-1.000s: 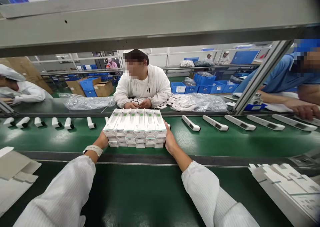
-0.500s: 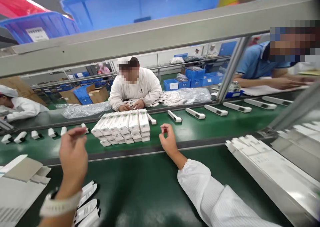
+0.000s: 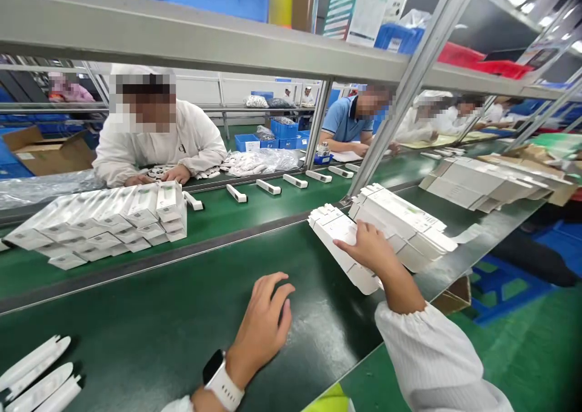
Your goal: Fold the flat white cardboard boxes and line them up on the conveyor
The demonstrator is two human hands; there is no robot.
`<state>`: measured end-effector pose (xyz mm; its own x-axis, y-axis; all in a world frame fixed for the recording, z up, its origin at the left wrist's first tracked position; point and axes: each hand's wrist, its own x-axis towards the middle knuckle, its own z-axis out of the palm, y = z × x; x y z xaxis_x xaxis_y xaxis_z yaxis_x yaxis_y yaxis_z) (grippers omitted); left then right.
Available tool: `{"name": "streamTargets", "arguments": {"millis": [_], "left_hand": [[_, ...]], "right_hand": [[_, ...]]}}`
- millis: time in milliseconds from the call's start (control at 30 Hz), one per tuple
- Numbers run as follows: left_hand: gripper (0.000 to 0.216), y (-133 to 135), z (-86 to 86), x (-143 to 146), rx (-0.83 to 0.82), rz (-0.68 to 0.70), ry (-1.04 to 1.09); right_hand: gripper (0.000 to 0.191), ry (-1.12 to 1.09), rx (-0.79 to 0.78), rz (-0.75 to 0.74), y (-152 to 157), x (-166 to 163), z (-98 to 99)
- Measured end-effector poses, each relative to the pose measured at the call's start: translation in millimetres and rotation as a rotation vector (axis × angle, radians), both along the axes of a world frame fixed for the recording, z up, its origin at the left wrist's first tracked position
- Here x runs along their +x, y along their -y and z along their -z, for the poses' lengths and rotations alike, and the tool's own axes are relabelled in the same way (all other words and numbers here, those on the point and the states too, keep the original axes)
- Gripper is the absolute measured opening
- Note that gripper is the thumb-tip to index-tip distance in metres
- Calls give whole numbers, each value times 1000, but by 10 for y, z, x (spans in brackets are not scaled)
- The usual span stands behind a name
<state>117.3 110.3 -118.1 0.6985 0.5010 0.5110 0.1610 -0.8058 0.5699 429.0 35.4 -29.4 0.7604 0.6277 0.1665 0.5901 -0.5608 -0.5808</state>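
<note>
My right hand (image 3: 370,248) rests on a stack of flattened white cartons (image 3: 339,236), thumb apart from the fingers. Behind that hand lies a second stack of white cartons (image 3: 400,218), fanned out. Over the green worktop, my left hand (image 3: 264,318) hangs with bent, parted fingers and nothing in it; a white-banded watch (image 3: 224,382) is on its wrist. Folded white boxes (image 3: 104,218) are piled in layers on the belt at the left. At the lower left, several slim white plastic parts (image 3: 39,375) lie on the worktop.
White devices (image 3: 268,186) lie spaced along the green belt (image 3: 254,215). A slanted metal post (image 3: 409,91) and an overhead shelf (image 3: 204,45) frame the bench. Across the belt sits a co-worker in white (image 3: 159,133). More flat cartons (image 3: 482,182) lie farther right; a blue stool (image 3: 509,285) stands below.
The view has swung right. My right hand has gone from above the belt to the flat carton stack. My left hand has moved from beside the box pile to the worktop's middle, its fingers apart.
</note>
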Motion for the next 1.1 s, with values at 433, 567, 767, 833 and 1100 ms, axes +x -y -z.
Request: {"name": "streamTargets", "arguments": {"millis": [433,567,767,833,1100], "left_hand": [[33,-75,-240,-55,-398,26,219],[77,-268,-835,-65,-385,-27,364],[113,-696,-1503,-379,-396,-2,325],[101,-818,-1563,-503,-404,-12,214],[93,-966,-1417,-495,-447,-113,33]], "right_hand": [[81,-100,391,-23,23,-560,-805],[57,-378,619,-371,-393,-1525,-763],[63,-880,672,-991,-916,-2062,-1003],[73,-855,589,-1161,-1035,-1940,-1049],[93,-1064,750,-1351,-1489,-1675,-807]]}}
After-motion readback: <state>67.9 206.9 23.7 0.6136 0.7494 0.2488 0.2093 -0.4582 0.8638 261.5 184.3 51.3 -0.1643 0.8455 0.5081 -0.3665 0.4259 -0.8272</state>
